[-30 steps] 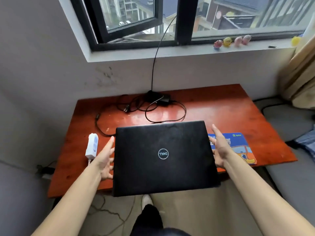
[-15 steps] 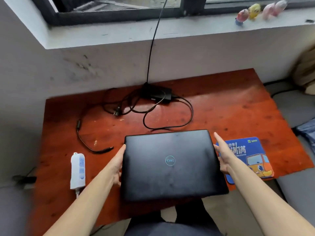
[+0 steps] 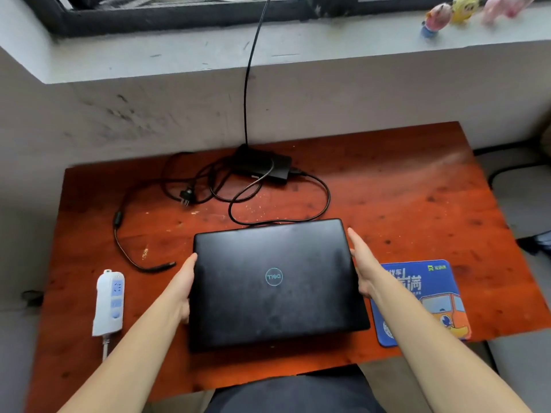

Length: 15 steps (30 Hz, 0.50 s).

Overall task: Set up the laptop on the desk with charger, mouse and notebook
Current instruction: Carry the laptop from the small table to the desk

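Laptop [image 3: 273,281]: closed; we think it rests on bench [image 3: 402,189].
Left grip [image 3: 182,290]: flat, uncurled, pressing its edge.
Right grip [image 3: 362,269]: likewise; mousepad [image 3: 429,281] just beyond.

Charger [image 3: 262,166] behind laptop [image 3: 274,281], mousepad [image 3: 429,302] right

Two bare forearms enter from the lower corners of the frame and slant inward toward the middle. The left hand [image 3: 182,289] sits left of centre, palm turned inward. Its fingers are straight and close together, point up the frame, and press flat against the left edge of the laptop [image 3: 274,281]. The right hand [image 3: 364,268] mirrors it right of centre, palm inward, with straight fingers reaching a little higher in the frame and pressing on the right edge. Both wrists run in line with the forearms. Whether any finger curls underneath cannot be told.
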Each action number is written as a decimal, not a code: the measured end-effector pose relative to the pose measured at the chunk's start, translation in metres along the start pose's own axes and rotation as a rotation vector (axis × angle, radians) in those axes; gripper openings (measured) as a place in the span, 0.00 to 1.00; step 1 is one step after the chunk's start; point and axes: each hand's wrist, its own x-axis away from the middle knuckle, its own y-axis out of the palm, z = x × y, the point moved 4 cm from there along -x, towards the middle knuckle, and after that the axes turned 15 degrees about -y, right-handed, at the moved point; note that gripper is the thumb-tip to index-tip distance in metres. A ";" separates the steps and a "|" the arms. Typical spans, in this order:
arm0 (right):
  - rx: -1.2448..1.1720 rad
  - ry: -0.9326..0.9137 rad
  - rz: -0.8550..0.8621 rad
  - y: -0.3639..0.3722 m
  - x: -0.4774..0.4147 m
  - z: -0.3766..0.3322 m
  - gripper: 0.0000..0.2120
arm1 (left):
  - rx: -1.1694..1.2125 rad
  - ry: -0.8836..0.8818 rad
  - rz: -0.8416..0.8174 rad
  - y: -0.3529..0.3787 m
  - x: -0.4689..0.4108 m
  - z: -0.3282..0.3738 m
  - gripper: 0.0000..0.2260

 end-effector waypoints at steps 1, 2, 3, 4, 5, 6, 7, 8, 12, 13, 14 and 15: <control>0.006 0.001 -0.001 0.000 0.000 0.002 0.34 | 0.013 0.007 -0.006 0.000 -0.001 -0.003 0.27; 0.014 -0.003 -0.002 0.001 0.001 0.004 0.34 | 0.020 0.016 -0.013 0.000 -0.002 -0.005 0.26; 0.016 -0.007 0.002 0.001 0.001 0.004 0.33 | 0.015 0.022 -0.015 -0.001 -0.003 -0.005 0.26; 0.015 -0.006 0.005 0.002 0.001 0.006 0.33 | 0.006 0.024 -0.011 -0.003 -0.004 -0.006 0.27; 0.016 -0.004 0.008 0.001 0.002 0.006 0.32 | -0.008 0.024 -0.004 -0.006 -0.005 -0.005 0.28; 0.022 -0.002 0.009 0.000 0.003 0.007 0.30 | -0.021 0.029 0.000 -0.009 -0.006 -0.004 0.28; 0.032 0.003 0.000 0.000 0.005 0.007 0.28 | -0.028 0.037 -0.002 -0.012 -0.007 -0.004 0.27; 0.041 0.011 -0.006 -0.002 0.005 0.007 0.28 | -0.031 0.043 -0.010 -0.015 -0.009 -0.002 0.26; 0.070 0.033 0.026 -0.014 0.006 0.011 0.28 | -0.048 0.044 -0.054 -0.021 -0.015 -0.002 0.32; 0.075 0.043 0.022 -0.015 0.008 0.011 0.30 | -0.055 0.047 -0.065 -0.021 -0.016 -0.001 0.32; 0.086 0.051 0.019 -0.016 0.008 0.011 0.31 | -0.061 0.052 -0.072 -0.022 -0.016 -0.002 0.33; 0.094 0.062 0.018 -0.015 0.009 0.011 0.31 | -0.066 0.055 -0.072 -0.022 -0.017 -0.002 0.34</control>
